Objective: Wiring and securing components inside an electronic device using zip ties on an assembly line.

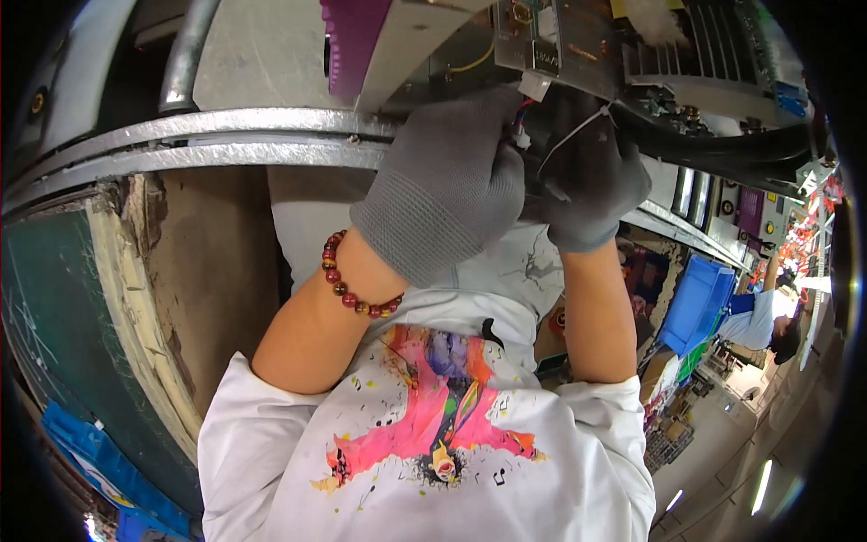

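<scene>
- Closest to the lens, a white printed T-shirt (424, 452) fills the bottom, both bare forearms rising out of it.
- Left hand (447, 181), in a grey knit glove, is curled shut around a small white plug with red and blue wires (521, 134), pinched at its fingertips; a red-brown bead bracelet (357, 285) rings that wrist.
- Right hand (591, 176), darker glove, is closed just beside the plug on a thin white cable tie (578, 131).
- Above the grip sits a grey electronics chassis with circuit boards (578, 36), a thick black cable (722, 144) running off to the right.
- Risk, I'd say: pulling on those thin wires could tear them from the plug, or a gloved fingertip could slip off the tie.
- Wrists are bent upward, elbows tucked in.
</scene>
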`<state>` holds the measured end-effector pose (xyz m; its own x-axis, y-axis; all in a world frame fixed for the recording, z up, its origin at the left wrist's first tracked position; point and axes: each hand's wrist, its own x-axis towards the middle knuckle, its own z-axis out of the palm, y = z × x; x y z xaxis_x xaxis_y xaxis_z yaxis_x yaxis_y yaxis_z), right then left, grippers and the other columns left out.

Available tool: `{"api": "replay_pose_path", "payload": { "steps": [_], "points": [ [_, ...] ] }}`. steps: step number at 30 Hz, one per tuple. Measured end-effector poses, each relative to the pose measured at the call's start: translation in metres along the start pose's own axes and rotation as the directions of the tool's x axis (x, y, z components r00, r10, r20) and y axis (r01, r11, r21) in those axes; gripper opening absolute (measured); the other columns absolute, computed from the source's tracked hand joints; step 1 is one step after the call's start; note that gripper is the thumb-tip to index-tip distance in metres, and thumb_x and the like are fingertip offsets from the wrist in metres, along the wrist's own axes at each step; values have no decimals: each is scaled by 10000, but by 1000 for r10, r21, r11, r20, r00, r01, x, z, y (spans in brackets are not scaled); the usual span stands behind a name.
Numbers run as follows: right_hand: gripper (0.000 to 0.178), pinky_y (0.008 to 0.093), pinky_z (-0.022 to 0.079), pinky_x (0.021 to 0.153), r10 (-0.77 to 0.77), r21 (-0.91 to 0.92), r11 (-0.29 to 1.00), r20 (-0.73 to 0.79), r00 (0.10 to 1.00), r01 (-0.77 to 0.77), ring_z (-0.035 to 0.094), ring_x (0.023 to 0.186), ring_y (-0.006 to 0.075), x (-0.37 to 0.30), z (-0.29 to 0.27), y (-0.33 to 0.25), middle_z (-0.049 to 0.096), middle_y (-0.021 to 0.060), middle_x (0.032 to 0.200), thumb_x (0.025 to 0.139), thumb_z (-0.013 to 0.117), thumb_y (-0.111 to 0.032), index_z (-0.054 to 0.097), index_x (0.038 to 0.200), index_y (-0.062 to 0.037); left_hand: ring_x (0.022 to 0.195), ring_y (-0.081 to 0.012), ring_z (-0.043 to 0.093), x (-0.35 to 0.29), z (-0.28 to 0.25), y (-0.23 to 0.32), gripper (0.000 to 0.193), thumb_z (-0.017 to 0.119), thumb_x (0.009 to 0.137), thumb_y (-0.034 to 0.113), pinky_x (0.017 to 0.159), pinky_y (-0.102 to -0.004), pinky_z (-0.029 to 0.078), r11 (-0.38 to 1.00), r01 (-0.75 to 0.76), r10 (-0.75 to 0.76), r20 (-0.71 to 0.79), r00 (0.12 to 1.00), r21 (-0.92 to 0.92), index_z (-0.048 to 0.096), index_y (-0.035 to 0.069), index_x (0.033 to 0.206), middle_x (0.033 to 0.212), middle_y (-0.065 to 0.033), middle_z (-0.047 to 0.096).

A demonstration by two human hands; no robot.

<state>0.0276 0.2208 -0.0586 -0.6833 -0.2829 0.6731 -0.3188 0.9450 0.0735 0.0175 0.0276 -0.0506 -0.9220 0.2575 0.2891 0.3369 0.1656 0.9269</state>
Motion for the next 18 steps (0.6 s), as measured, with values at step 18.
{"api": "replay_pose_path", "payload": {
  "steps": [18],
  "points": [
    [143,395,512,546,16,35,999,71,997,-19,631,642,281,19,-13,-13,658,77,823,693,728,-137,667,821,-120,825,-444,637,1,2,3,332,508,820,50,754,-498,515,997,53,-53,3,999,-48,635,-43,1111,886,-263,652]
  ]
}}
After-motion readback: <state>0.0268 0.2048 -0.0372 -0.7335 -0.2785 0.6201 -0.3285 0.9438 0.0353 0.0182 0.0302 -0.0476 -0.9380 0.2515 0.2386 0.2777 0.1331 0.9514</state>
